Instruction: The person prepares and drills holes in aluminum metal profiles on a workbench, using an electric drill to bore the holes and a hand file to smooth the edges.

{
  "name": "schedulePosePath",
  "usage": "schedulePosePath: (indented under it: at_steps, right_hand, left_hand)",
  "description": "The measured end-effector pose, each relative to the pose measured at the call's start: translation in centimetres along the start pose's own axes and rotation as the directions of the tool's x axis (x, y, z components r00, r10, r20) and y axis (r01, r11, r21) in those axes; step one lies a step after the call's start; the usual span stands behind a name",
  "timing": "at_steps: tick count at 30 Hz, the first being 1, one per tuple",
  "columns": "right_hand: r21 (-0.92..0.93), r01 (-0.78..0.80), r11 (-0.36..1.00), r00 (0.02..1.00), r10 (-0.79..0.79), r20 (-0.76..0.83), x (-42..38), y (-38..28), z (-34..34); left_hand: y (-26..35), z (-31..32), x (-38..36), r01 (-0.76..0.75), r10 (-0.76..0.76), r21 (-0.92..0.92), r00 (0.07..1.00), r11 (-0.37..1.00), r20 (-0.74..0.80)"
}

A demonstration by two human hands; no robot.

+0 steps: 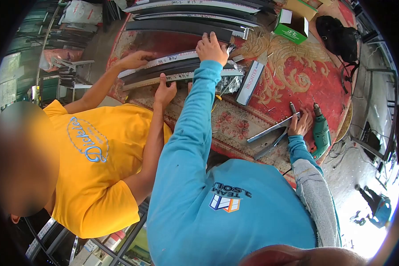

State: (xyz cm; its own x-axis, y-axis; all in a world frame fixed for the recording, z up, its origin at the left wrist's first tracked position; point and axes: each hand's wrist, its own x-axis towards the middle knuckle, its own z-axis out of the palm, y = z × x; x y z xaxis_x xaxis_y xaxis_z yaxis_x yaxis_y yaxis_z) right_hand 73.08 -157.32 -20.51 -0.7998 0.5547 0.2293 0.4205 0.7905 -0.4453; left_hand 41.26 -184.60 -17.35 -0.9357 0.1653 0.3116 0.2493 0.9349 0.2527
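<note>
My left hand (pixel 212 48) reaches across to the far side of the table, its fingers curled over the end of a long dark strip (pixel 177 30). Whether the thumb is beneath it is hidden. Near the table's right side, my right hand (pixel 300 123) is closed on the head of a long-handled tool (pixel 272 129) that looks like a hand riveter, its two handles spread apart. A green power drill (pixel 322 135) lies right beside that hand. Below my left hand lie a labelled white-edged strip (pixel 177 57) and a clear plastic bag (pixel 229 83).
A co-worker in a yellow shirt (pixel 115 146) at my left has both hands by the strips. On the red patterned table covering (pixel 288 84) are a long BRIGHTER box (pixel 251 83), a green box (pixel 291 27) and a black bag (pixel 337 37). More strips (pixel 195 6) lie at the far edge.
</note>
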Motion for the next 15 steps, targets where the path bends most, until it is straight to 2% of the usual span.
schedulePosePath:
  at_steps: [3,6,9,15]
  right_hand:
    - [0.003,-0.002,1.000,1.000,0.002,0.012,-0.4,0.0,-0.2]
    - [-0.004,0.003,1.000,1.000,-0.003,0.011,-0.2,0.2,0.0]
    - [-0.011,0.009,1.000,1.000,-0.009,0.008,-0.1,0.3,0.0]
    - [-0.012,0.030,0.999,0.999,-0.031,-0.011,-0.4,0.2,0.1]
  left_hand:
    - [1.9,-5.0,-3.0,0.150,-0.151,-0.048,0.988,0.987,-0.013]
    - [0.4,-7.8,-7.2,0.241,-0.228,-0.099,0.966,0.966,0.123]
    - [-2.1,-8.6,-9.1,0.256,-0.238,-0.174,0.964,0.951,0.118]
    - [-5.3,-9.2,-6.4,0.253,-0.243,-0.025,0.949,0.967,0.199]
